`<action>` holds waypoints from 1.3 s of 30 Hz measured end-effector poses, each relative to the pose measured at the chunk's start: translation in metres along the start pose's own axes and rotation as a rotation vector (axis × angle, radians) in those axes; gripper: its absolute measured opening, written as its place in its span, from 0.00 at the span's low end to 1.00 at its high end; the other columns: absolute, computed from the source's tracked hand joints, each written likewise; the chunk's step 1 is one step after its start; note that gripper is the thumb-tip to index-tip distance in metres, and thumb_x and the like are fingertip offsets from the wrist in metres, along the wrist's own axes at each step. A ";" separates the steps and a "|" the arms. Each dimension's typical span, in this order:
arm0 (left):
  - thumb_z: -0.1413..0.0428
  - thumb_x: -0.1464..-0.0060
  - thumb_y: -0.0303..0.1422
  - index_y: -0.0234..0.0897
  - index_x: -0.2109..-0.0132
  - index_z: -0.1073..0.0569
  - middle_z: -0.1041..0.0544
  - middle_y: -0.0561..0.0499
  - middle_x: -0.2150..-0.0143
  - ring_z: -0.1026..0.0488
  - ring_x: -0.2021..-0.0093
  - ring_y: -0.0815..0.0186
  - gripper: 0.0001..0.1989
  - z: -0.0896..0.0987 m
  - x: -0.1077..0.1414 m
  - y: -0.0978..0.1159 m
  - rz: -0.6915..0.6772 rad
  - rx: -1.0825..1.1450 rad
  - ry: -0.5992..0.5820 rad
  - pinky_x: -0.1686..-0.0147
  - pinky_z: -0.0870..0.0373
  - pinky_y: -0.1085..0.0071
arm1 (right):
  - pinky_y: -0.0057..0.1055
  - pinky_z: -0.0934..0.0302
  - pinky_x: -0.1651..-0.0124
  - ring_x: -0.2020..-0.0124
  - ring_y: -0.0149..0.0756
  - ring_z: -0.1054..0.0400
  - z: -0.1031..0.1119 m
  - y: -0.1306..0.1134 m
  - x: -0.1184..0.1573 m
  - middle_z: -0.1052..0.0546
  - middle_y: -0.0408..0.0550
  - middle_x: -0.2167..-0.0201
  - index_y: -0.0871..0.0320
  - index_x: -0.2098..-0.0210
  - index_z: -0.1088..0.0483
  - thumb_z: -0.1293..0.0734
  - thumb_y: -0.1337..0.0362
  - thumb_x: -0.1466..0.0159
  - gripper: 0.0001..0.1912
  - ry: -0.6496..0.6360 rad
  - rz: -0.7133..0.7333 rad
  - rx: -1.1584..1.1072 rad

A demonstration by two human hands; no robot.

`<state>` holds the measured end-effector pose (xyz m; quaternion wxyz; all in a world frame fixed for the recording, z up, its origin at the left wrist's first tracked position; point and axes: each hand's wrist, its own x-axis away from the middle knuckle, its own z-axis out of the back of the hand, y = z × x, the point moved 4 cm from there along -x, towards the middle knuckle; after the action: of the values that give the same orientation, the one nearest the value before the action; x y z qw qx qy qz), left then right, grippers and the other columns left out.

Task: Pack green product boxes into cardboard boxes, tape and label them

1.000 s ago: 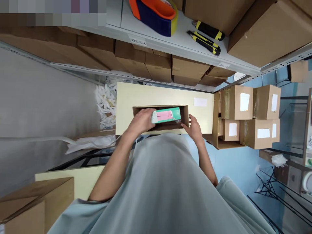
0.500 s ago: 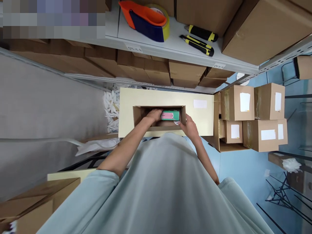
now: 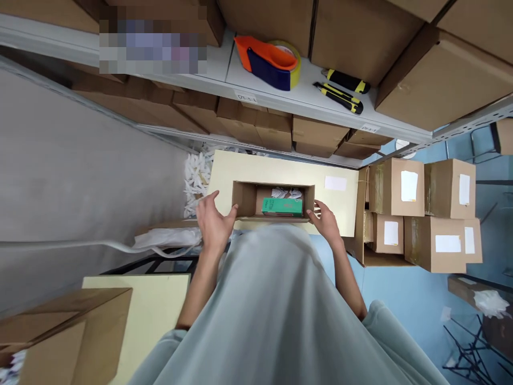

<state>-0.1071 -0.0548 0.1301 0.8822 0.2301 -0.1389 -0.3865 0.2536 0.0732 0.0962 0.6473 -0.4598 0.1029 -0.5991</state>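
Observation:
An open cardboard box [image 3: 244, 200] stands on the cream tabletop [image 3: 276, 167]. Inside it a green carton [image 3: 282, 206] lies against the near wall, with crumpled white paper [image 3: 286, 193] behind it. My left hand [image 3: 215, 223] is at the box's left end, fingers spread and holding nothing, its thumb close to the left wall. At the opposite end my right hand [image 3: 326, 222] grips the box's right wall near the front corner, thumb and fingertips at the edge.
Taped boxes with white labels [image 3: 409, 186] are stacked to the right. On the shelf above lie an orange tape dispenser [image 3: 266, 63] and two utility knives [image 3: 340, 97]. Shredded white paper [image 3: 196, 176] is beyond the table's left end. Another open box [image 3: 102, 326] stands at lower left.
My left hand has come out of the box and moved left, letting go of the carton. The carton now lies lower, nearer my body, showing a green side. My right hand stays at the right wall.

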 end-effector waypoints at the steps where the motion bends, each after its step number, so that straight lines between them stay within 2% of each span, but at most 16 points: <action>1: 0.35 0.34 0.45 0.36 0.31 0.25 0.20 0.35 0.32 0.25 0.28 0.41 0.29 -0.002 0.001 -0.007 0.059 0.011 -0.006 0.24 0.31 0.43 | 0.46 0.21 0.46 0.48 0.49 0.16 0.002 -0.002 -0.001 0.15 0.58 0.40 0.53 0.34 0.23 0.28 0.53 0.25 0.23 -0.012 0.002 0.010; 6: 0.36 0.35 0.47 0.37 0.43 0.18 0.14 0.37 0.40 0.19 0.36 0.40 0.21 -0.019 0.007 -0.021 0.230 -0.007 -0.082 0.30 0.25 0.46 | 0.40 0.26 0.50 0.51 0.49 0.16 0.007 -0.014 -0.004 0.13 0.53 0.50 0.53 0.40 0.23 0.29 0.51 0.24 0.18 -0.094 0.032 0.123; 10: 0.37 0.35 0.43 0.39 0.49 0.16 0.13 0.38 0.41 0.18 0.37 0.40 0.15 -0.021 0.016 -0.018 0.256 -0.054 -0.073 0.31 0.26 0.48 | 0.35 0.34 0.56 0.56 0.47 0.18 0.005 -0.019 -0.005 0.15 0.49 0.58 0.52 0.49 0.26 0.32 0.51 0.23 0.12 -0.191 0.048 0.226; 13: 0.38 0.34 0.41 0.40 0.52 0.16 0.12 0.38 0.43 0.17 0.39 0.40 0.12 -0.021 0.024 -0.016 0.247 -0.066 -0.055 0.32 0.26 0.48 | 0.34 0.39 0.60 0.61 0.46 0.21 0.004 -0.017 -0.004 0.18 0.47 0.63 0.50 0.57 0.31 0.33 0.49 0.23 0.13 -0.215 0.047 0.284; 17: 0.40 0.33 0.39 0.40 0.54 0.17 0.12 0.38 0.48 0.16 0.42 0.41 0.10 -0.017 0.036 -0.012 0.157 -0.069 0.006 0.29 0.29 0.46 | 0.34 0.43 0.62 0.65 0.44 0.25 0.003 -0.007 0.008 0.21 0.46 0.68 0.49 0.63 0.36 0.35 0.48 0.24 0.15 -0.187 0.053 0.262; 20: 0.41 0.34 0.38 0.40 0.55 0.17 0.12 0.39 0.54 0.15 0.47 0.43 0.09 -0.014 0.048 -0.013 0.115 -0.058 -0.003 0.27 0.32 0.44 | 0.34 0.43 0.63 0.68 0.43 0.29 0.001 0.005 0.024 0.21 0.46 0.70 0.49 0.67 0.36 0.37 0.48 0.25 0.17 -0.148 0.044 0.211; 25: 0.41 0.36 0.39 0.41 0.57 0.18 0.13 0.44 0.59 0.16 0.57 0.48 0.09 -0.001 0.078 -0.034 0.087 0.047 -0.002 0.23 0.36 0.42 | 0.35 0.45 0.65 0.72 0.40 0.36 -0.007 0.012 0.050 0.25 0.47 0.76 0.49 0.73 0.37 0.37 0.39 0.28 0.25 -0.038 0.057 0.222; 28: 0.41 0.37 0.40 0.42 0.58 0.18 0.12 0.45 0.58 0.17 0.60 0.51 0.09 0.022 0.108 -0.064 0.070 0.112 0.047 0.23 0.36 0.44 | 0.35 0.44 0.66 0.72 0.41 0.34 -0.024 -0.002 0.069 0.23 0.50 0.76 0.50 0.74 0.35 0.38 0.35 0.30 0.28 -0.026 0.121 0.230; 31: 0.42 0.36 0.41 0.42 0.58 0.18 0.12 0.46 0.56 0.20 0.66 0.55 0.10 0.057 0.152 -0.115 0.110 0.157 0.131 0.23 0.34 0.45 | 0.35 0.44 0.66 0.72 0.41 0.34 -0.061 -0.029 0.092 0.22 0.50 0.76 0.51 0.74 0.31 0.40 0.31 0.31 0.32 -0.065 0.235 0.244; 34: 0.42 0.36 0.42 0.43 0.58 0.19 0.12 0.46 0.54 0.21 0.67 0.55 0.11 0.095 0.210 -0.180 0.215 0.197 0.241 0.24 0.33 0.45 | 0.35 0.45 0.66 0.73 0.40 0.35 -0.117 -0.060 0.121 0.24 0.49 0.77 0.52 0.73 0.29 0.40 0.29 0.31 0.35 -0.137 0.363 0.292; 39: 0.41 0.37 0.41 0.44 0.59 0.19 0.11 0.46 0.53 0.19 0.64 0.54 0.09 0.146 0.322 -0.287 0.438 0.249 0.420 0.24 0.32 0.45 | 0.35 0.45 0.68 0.74 0.40 0.35 -0.228 -0.107 0.181 0.25 0.49 0.78 0.53 0.75 0.28 0.42 0.23 0.31 0.41 -0.311 0.560 0.396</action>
<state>-0.1331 -0.5091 0.1295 0.9188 0.3758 -0.0464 -0.1118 0.0716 -0.1767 0.1224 0.8703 -0.3651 0.0072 -0.3304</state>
